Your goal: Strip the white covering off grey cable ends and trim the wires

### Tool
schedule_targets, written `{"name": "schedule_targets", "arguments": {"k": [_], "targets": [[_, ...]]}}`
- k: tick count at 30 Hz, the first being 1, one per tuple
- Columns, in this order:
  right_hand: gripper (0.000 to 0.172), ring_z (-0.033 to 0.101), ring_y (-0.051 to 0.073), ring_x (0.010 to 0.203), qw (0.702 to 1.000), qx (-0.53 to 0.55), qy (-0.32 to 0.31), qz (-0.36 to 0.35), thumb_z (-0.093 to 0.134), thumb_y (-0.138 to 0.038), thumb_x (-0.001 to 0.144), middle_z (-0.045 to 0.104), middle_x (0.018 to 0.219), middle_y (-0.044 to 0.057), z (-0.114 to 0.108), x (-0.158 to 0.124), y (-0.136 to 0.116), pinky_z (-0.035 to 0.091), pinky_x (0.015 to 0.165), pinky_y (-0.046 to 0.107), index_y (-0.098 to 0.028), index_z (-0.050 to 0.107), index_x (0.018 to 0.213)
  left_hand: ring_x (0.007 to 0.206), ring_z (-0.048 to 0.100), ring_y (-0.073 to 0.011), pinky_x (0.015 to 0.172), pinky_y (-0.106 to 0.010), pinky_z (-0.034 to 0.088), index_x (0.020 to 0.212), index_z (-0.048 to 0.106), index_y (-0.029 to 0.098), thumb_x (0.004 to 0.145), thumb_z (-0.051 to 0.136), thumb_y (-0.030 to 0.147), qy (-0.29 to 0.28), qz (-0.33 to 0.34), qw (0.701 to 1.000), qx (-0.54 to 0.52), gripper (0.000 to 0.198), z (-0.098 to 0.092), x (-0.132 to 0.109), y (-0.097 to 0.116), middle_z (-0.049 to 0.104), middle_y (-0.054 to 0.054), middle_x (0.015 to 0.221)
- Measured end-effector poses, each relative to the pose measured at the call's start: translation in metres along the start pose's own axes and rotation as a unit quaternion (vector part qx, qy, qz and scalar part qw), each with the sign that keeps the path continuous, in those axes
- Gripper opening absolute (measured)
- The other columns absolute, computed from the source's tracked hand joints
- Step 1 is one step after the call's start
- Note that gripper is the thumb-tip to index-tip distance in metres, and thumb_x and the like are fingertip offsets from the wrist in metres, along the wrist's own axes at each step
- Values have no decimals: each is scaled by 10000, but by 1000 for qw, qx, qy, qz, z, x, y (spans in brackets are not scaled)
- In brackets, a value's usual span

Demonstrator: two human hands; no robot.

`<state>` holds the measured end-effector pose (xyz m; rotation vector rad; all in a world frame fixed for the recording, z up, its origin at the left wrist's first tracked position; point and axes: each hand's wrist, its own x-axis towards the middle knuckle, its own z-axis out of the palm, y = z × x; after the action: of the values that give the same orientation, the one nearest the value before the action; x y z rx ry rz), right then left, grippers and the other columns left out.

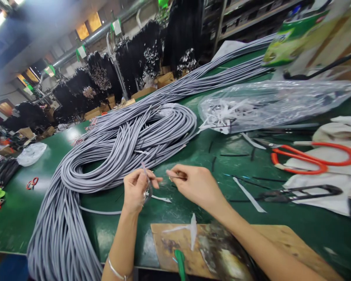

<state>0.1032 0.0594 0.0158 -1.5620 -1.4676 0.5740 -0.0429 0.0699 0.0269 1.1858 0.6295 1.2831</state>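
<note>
On the green table (11,230), a small red-handled tool (32,182) lies far to the left. Next comes the large bundle of grey cables (96,171), looped over itself, its near ends hanging past the table edge. One loose grey cable (101,211) runs out from it and passes behind the left wrist.

The left forearm rises almost upright from the bottom edge, a silver bangle (116,270) around it. The left hand (137,189) is raised just in front of the coil, palm turned inward. Its thumb and index finger pinch a thin grey strand (148,190), which pokes up above the thumb and curves down beside the palm; the other fingers extend toward the right hand.

Across a narrow gap, the right hand (194,183) faces it, back of the hand upward and wrist slightly bent. Thumb and index finger are drawn together, pointing left; whether anything thin is between them I cannot tell. The right forearm slants in from the lower right, crossing over a brown board (163,240).

Further right lie a white strip (250,196), black snips (280,195) and, above them, red-handled scissors (312,159) partly on a white cloth (336,203).
</note>
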Motion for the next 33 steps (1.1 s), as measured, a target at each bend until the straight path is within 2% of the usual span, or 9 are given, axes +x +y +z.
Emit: {"name": "schedule_targets", "arguments": {"k": [2,5,8,13,20,24,27,29,33], "targets": [[268,432,121,469,997,21,66,-22,476,-376,713,520,506,20,-7,0,-3,328,467,249,-183,594,571,424,441,-45,630,-272,469,659,542,152,707,654,493,-7,-22,1000,13,363,3,0,-2,539,38,568],[278,465,112,475,985,146,19,-93,487,-390,748,590,586,24,-13,-3,-11,355,440,225,-170,656,752,408,421,-44,489,-207,403,660,528,145,637,688,534,-59,-100,990,80,421,6,0,-5,495,51,502],[240,439,100,468,978,160,16,-130,522,-348,750,557,541,10,-12,-6,-15,346,436,219,-170,618,621,412,451,-59,437,-197,365,611,568,114,565,719,552,-112,-172,970,131,465,9,-1,-7,508,29,478],[267,453,107,475,978,179,50,-90,530,-353,738,556,523,20,-10,-5,-11,366,446,223,-165,581,555,430,546,-104,497,-236,437,716,672,80,476,796,461,-74,-212,968,114,467,7,0,-7,595,-10,493],[293,555,139,531,971,233,-23,-48,551,-431,708,614,589,37,-14,-2,-11,447,491,235,-161,621,618,346,478,-83,399,-211,379,690,689,75,470,806,416,-48,-187,975,107,422,6,0,-3,549,10,398],[242,582,140,566,966,230,-81,-85,586,-396,698,666,709,55,-8,-3,-10,462,500,241,-164,641,655,326,423,-63,353,-203,324,555,635,88,491,772,500,-42,-177,977,110,439,7,-1,-4,518,10,386],[236,536,125,521,977,155,11,-145,554,-313,742,606,581,32,-1,-7,-9,420,488,240,-176,607,557,314,397,-51,341,-198,295,501,599,95,520,746,531,-40,-182,977,106,460,6,0,-5,490,15,368],[265,502,114,498,976,93,76,-181,525,-262,771,556,533,18,2,-10,-10,396,491,239,-179,579,524,322,397,-45,341,-190,283,537,608,91,504,761,513,-8,-179,979,94,450,6,1,-6,501,19,393],[256,482,103,483,974,59,73,-205,512,-242,783,535,525,7,2,-10,-10,378,464,222,-185,556,538,346,411,-33,346,-173,277,756,646,94,488,793,445,53,-153,985,57,465,4,5,-6,550,30,499]]}}
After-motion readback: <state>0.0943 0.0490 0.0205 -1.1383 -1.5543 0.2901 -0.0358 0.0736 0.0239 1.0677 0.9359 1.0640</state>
